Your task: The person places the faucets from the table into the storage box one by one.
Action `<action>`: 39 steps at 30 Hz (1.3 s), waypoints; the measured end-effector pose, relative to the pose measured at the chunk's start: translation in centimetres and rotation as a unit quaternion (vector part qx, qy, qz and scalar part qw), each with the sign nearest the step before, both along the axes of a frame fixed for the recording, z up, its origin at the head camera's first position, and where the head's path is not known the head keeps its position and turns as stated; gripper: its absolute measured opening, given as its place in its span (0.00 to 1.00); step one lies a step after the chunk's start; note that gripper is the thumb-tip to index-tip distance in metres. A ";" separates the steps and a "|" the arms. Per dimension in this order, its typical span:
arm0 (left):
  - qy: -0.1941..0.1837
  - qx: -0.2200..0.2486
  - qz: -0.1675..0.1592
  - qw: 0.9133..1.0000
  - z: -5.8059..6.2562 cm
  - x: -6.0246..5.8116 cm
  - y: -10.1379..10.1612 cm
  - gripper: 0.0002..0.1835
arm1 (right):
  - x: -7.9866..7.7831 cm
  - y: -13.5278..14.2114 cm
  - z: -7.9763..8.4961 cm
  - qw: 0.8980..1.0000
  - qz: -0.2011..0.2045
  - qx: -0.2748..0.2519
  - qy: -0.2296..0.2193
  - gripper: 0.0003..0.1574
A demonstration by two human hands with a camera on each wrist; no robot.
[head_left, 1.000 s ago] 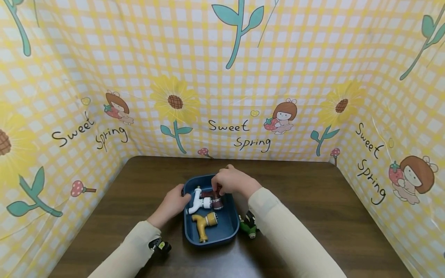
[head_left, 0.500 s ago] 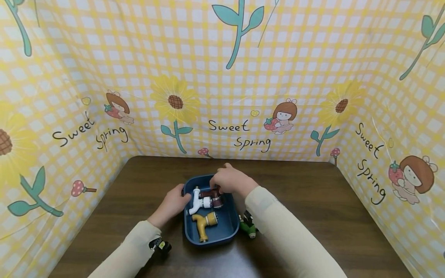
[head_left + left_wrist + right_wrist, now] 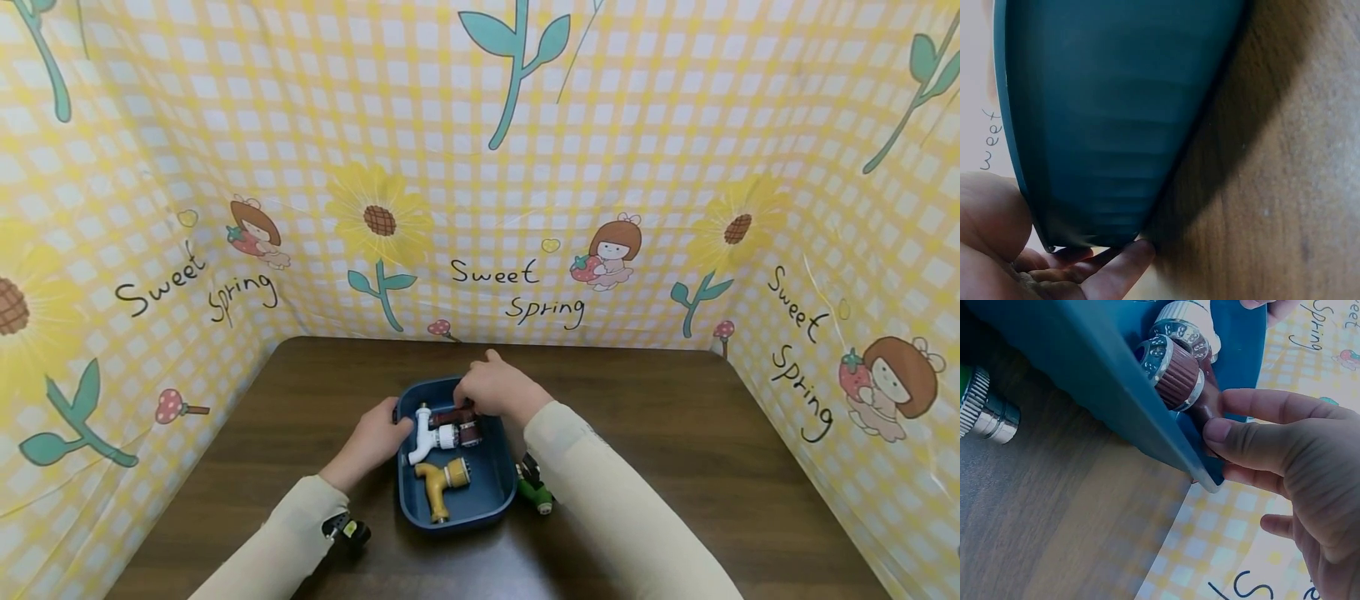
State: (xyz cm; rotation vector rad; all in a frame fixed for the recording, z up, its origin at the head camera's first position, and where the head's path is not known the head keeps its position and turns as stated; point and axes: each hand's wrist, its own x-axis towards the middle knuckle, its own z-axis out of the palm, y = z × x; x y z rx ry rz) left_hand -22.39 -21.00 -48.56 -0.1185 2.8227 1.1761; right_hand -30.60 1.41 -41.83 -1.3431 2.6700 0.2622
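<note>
A blue plastic tray (image 3: 491, 492) sits on the table, and my left hand (image 3: 373, 440) grips its left rim, thumb on the rim and fingers curled round the outside in the left wrist view. Inside lies a dark red tap (image 3: 470, 434) at the far end; my right hand (image 3: 504, 389) pinches its body between thumb and fingers, as the right wrist view shows (image 3: 1179, 378). A white tap (image 3: 424, 440) lies beside it, close to its knob. Nearer me in the tray is a yellow tap (image 3: 435, 485). Part of the red tap is hidden by my fingers.
On the brown wooden table (image 3: 645, 433), a green tap (image 3: 537, 498) lies just right of the tray, partly behind my right sleeve. A yellow checked cloth (image 3: 495, 192) walls the table at the back and both sides.
My right hand and the dark red tap have shifted slightly toward the tray's far end. The white tap has moved a little. My left hand holds its place on the rim.
</note>
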 end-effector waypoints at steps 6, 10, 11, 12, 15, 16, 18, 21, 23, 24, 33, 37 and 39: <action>-0.003 0.000 0.001 1.000 0.0 0.0 0.0 0.23 | -0.2 -0.4 -0.2 1.000 0.009 0.015 0.013 0.20; -0.002 0.002 0.002 1.000 0.1 0.0 0.0 0.23 | -0.3 -0.5 -0.3 1.000 0.013 0.012 0.016 0.20; -0.003 0.002 0.002 1.000 0.1 0.0 0.0 0.23 | -0.3 -0.5 -0.3 1.000 0.014 0.010 0.016 0.20; -0.003 0.002 0.001 1.000 0.1 0.1 0.0 0.23 | -0.3 -0.5 -0.3 1.000 0.014 0.009 0.016 0.20; -0.002 0.001 0.001 1.000 0.1 0.1 0.0 0.23 | -0.3 -0.5 -0.4 1.000 0.016 0.009 0.015 0.21; -0.001 0.000 0.001 1.000 0.1 0.1 0.0 0.23 | -0.3 -0.5 -0.4 1.000 0.016 0.009 0.015 0.21; 0.001 -0.001 0.000 1.000 0.0 0.1 0.0 0.23 | -0.4 -0.6 -0.5 1.000 0.017 0.011 0.016 0.22; 0.005 -0.002 0.001 1.000 0.0 0.1 0.0 0.23 | -0.4 -0.7 -0.5 0.999 0.019 0.016 0.021 0.22; 0.004 -0.002 0.001 1.000 0.0 0.1 0.0 0.23 | -0.4 -0.8 -0.4 0.999 0.022 0.019 0.025 0.22; 0.004 -0.002 0.002 1.000 0.1 0.1 0.0 0.23 | -0.4 -0.8 -0.4 0.999 0.023 0.022 0.027 0.21; 0.001 0.007 0.002 1.000 0.0 0.3 0.1 0.22 | -0.6 -0.7 -0.6 0.998 0.025 0.028 0.052 0.21; 0.004 0.006 0.005 1.000 0.1 0.3 0.1 0.22 | -0.8 -0.6 -0.7 0.998 0.023 0.021 0.059 0.19; 0.006 0.003 0.004 1.000 0.1 0.2 0.1 0.22 | -0.8 -0.5 -0.6 0.998 0.022 0.020 0.058 0.18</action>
